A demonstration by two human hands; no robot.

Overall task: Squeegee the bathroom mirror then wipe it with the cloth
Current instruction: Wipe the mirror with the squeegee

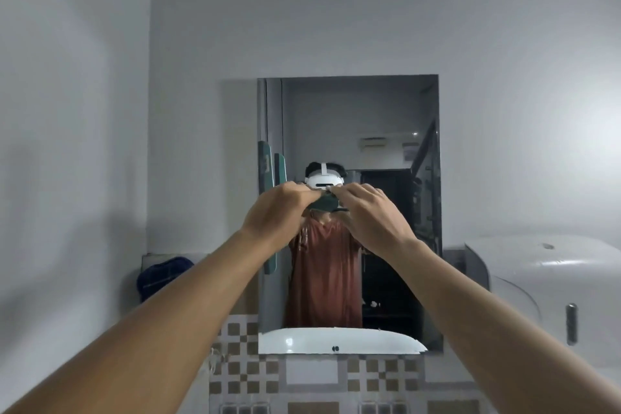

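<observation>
The rectangular mirror (pixel 353 111) hangs on the white wall ahead. Both my arms are raised in front of its middle. My left hand (pixel 279 212) and my right hand (pixel 369 215) meet there, fingers closed on a dark green squeegee (pixel 324 203) held against or close to the glass. My fingers hide most of it. A dark blue cloth (pixel 164 274) lies bunched on a ledge left of the mirror, below my hands and apart from them. The mirror reflects a person in a rust-coloured shirt wearing a white headset.
A large white dispenser (pixel 544 286) is mounted on the wall right of the mirror. Brown-and-white checked tiles (pixel 336 376) run below the mirror. The white basin's rim shows reflected at the mirror's bottom edge. A white side wall stands close on the left.
</observation>
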